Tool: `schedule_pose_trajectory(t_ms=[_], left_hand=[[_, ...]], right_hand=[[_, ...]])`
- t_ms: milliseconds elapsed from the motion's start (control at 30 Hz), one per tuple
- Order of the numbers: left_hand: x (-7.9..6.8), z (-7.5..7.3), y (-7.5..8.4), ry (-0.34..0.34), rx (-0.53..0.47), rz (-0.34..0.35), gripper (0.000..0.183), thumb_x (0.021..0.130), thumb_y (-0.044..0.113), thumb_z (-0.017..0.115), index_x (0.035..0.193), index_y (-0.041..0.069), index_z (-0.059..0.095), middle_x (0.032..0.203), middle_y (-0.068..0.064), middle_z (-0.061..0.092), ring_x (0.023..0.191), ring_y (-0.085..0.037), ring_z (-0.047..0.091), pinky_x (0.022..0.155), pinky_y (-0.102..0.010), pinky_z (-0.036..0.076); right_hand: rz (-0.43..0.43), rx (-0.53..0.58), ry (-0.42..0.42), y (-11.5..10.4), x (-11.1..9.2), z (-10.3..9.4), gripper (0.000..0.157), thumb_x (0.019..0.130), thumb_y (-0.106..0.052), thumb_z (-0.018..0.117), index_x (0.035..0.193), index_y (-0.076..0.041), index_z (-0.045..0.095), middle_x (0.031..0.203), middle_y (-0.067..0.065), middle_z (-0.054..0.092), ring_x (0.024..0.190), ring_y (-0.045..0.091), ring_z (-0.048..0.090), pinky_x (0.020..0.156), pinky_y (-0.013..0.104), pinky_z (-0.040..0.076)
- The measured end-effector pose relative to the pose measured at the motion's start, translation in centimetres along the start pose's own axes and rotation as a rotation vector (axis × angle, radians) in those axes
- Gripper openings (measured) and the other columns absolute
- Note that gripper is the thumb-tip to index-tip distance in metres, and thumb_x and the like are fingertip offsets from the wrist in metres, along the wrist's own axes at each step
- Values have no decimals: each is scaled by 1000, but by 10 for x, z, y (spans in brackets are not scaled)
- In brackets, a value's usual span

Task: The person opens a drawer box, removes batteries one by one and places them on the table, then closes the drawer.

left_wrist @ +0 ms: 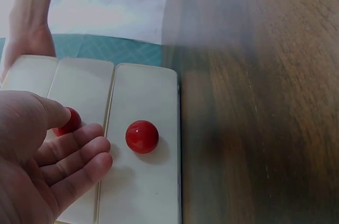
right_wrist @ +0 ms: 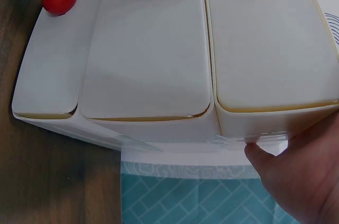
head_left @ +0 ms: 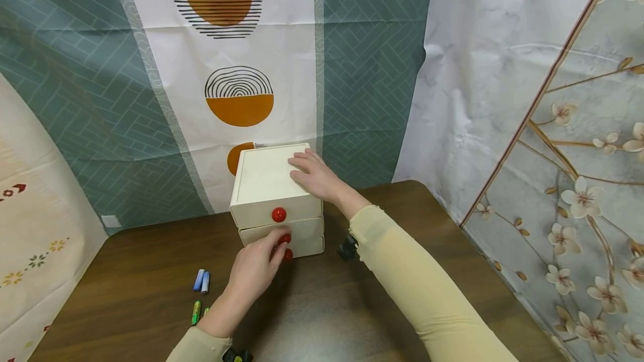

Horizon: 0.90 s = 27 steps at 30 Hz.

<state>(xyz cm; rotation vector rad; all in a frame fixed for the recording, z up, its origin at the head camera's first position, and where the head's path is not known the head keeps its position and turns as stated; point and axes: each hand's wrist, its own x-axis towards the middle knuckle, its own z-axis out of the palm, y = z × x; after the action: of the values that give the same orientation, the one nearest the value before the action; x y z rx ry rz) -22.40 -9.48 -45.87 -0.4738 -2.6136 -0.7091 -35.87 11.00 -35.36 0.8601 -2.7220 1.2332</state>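
Note:
A white three-drawer box (head_left: 266,175) stands on the table, each drawer front bearing a round red knob. My left hand (head_left: 254,267) pinches the middle drawer's knob (left_wrist: 69,122) between thumb and index finger; its other fingers lie curved near the drawer front. Above it is the top knob (head_left: 279,214), and below it the bottom knob (left_wrist: 142,136). My right hand (head_left: 317,175) rests on the right part of the box's top, its thumb (right_wrist: 259,155) against the side. All three drawers look pushed in.
Two blue batteries (head_left: 202,281) lie on the brown table (head_left: 151,261) left of my left hand. Nearer are green batteries (head_left: 196,313), one partly hidden by the left forearm. A patterned curtain (head_left: 372,71) hangs right behind the box.

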Motion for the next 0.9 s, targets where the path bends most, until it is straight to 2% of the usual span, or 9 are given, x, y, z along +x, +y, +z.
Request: schedule_pose_trajectory(t_ms=[333,600,900], left_hand=[[1,-1,0,-14,-21,-12,33,102,12,82,133,20,75,107,-3,82,77,-16,70,72,-40,61],[1,0,-3,0,-9,9,31,102,11,81,131,19,75,106,-2,82,76,-16,70,72,-43,62],[2,0,-6,20,2,30,30,101,11,82,130,19,75,102,-1,81,74,-15,69,71,-44,61]], right_hand=[[0,-14,-9,0,0,-1,56,116,-36,48,165,-9,51,178,7,34,170,21,4,135,48,12],[-7,-1,-38,0,1,-1,56,116,-37,50,165,-9,51,178,7,32,170,21,2,135,48,11],[4,-61,-68,-7,2,-5,57,116,-38,51,165,-9,50,179,9,32,170,24,3,135,46,11]])
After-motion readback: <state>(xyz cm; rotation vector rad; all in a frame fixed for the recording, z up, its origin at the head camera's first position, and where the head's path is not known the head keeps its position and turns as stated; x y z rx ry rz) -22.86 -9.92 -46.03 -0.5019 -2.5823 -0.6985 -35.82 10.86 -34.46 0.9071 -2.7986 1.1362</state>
